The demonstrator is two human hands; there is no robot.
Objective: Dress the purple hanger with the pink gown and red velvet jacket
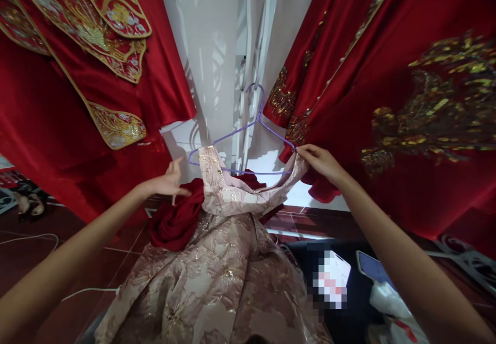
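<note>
A pale pink and gold brocade dress (232,199) hangs by its wide straps on a thin purple hanger (236,132), its skirt spreading toward me. The hanger's hook meets a white metal frame. My right hand (320,163) pinches the right strap at the hanger's end. To the left of the other strap, my left hand (166,180) is held with fingers apart and nothing in it. Just below that hand, a bunched dark red cloth (178,220) lies against the dress.
Red embroidered garments (155,70) hang at left, with more red sequinned ones (349,75) at right. White metal bars (253,39) rise between them. A phone (374,266) and white plastic packaging (389,300) lie on a black surface (298,253). Shoes (33,207) and a white cable (91,291) show at left.
</note>
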